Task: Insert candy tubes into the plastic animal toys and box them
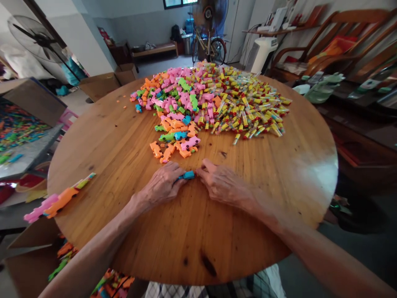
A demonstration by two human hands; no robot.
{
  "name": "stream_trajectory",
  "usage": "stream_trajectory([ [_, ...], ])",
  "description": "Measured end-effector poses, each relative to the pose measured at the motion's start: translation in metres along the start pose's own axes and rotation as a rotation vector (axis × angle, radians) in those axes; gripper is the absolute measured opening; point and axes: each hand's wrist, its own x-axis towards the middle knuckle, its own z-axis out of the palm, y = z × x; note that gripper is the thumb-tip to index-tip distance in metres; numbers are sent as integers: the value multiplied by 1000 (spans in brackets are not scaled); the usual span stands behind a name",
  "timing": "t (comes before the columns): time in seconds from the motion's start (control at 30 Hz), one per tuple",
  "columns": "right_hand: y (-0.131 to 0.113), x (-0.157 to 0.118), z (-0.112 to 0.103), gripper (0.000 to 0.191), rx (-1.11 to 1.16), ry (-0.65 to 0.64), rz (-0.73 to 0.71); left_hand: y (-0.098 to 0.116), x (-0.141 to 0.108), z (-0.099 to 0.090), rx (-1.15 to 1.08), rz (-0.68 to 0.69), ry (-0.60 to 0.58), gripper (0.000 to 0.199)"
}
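Near the middle of the round wooden table, my left hand [166,181] is closed around one end of a blue toy piece [187,175]. Just right of it, my right hand [217,182] has its fingers pinched together by the toy's other end, where a small dark red bit shows; what it holds is too small to name. Beyond my hands lies a loose group of orange, green, blue and pink toy cars [175,136]. Behind them are a heap of pink and orange toy cars [173,93] and a large heap of yellow-labelled clear tubes [248,103].
Joined pink and orange toys with a tube [63,200] lie across the table's [102,161] left edge. An open carton [31,256] of colourful pieces is below left, another box [34,99] stands farther back. A fan [41,39] and wooden chair [328,45] flank the table.
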Motion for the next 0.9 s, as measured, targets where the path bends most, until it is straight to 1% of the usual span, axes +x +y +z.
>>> stream_trajectory([
  [0.13,-1,1,4,24,-36,-10,-29,-1,-1,-3,46,10,-17,26],
  [0.27,-2,2,7,26,-70,-26,-74,0,1,-10,127,-14,-65,29],
  [0.4,-2,3,4,25,-52,-69,-121,-4,7,-16,116,25,-98,30],
  [0.47,-1,5,5,24,-36,-74,-119,-7,8,-14,70,44,-81,31],
  [0.57,-1,7,12,24,-18,-60,-102,-12,4,-8,-7,48,-19,26],
  [0.73,-14,5,21,28,8,-47,-48,-17,-6,5,-78,40,89,19],
  [0.83,-19,4,14,28,12,-29,-11,-16,-5,6,-58,45,106,21],
  [0.9,-16,6,5,22,98,-44,-11,-13,-8,0,-48,44,87,22],
])
